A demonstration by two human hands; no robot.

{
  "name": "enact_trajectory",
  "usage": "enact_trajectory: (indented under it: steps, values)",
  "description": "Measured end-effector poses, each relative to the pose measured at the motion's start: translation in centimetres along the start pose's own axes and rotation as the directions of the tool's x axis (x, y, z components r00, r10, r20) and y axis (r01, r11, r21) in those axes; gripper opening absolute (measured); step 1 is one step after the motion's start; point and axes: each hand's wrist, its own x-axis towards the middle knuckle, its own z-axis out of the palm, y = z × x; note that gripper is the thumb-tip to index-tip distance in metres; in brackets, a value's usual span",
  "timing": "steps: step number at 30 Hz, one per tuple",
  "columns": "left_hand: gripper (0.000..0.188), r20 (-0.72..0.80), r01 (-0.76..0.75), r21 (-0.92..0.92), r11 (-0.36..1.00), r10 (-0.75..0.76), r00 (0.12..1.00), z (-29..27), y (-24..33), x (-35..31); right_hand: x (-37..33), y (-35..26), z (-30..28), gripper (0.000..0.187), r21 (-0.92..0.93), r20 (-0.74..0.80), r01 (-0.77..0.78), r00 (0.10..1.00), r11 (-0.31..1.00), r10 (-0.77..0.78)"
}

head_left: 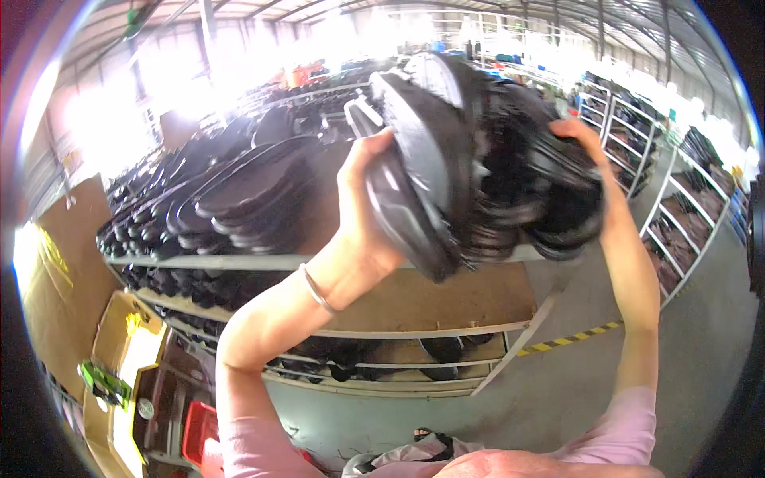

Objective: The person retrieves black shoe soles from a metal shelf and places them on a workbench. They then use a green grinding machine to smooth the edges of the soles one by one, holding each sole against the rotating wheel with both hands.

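Observation:
I hold a thick stack of black shoe soles (478,167) raised in front of me, above a shelf rack. My left hand (362,215) presses the stack's left end, against a grey-edged sole. Over at the stack's right end my right hand (586,135) grips the top, fingers partly hidden behind the soles. A thin bracelet (317,291) circles my left wrist. Both sleeves are pink.
A tiered metal shelf rack (319,261) carries rows of black soles (239,191) on top and more on lower shelves. Cardboard boxes (119,350) and a red crate (199,434) stand lower left. More racks (677,207) line the right; yellow-black tape (570,338) marks the floor.

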Motion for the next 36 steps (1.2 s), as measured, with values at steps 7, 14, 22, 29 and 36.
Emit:
enact_trajectory:
  steps: [7, 14, 22, 29, 36]
  values:
    - [0.043, -0.139, -0.117, 0.097, 0.988, 0.130, 0.982, 1.0, 0.0, -6.3, -2.7, -0.7, 0.4, 0.032, 0.006, -0.103, -0.069, 0.992, 0.998, 0.069]
    - [0.102, 0.038, -0.317, 0.104, 0.943, 0.315, 0.948, 3.1, 2.7, -16.5, -5.4, -7.7, 10.2, 0.049, 0.223, -0.055, -0.162, 0.982, 0.961, 0.178]
    - [0.117, -0.231, -0.336, 0.314, 0.888, 0.415, 0.880, 4.2, 9.1, -39.6, -10.0, -17.7, 32.3, 0.073, 0.489, 0.196, -0.224, 0.970, 0.843, 0.144]
    - [0.115, -0.331, -0.585, 0.460, 0.668, 0.741, 0.585, -0.7, 10.0, -63.3, -15.6, -30.1, 54.1, 0.096, 0.642, 0.535, -0.455, 0.843, 0.618, 0.065]
    - [0.070, -0.721, -0.659, 0.378, 0.650, 0.654, 0.232, -6.7, 5.0, -86.4, -22.2, -37.5, 76.2, 0.118, 0.531, 0.837, -0.778, 0.543, 0.336, -0.066]
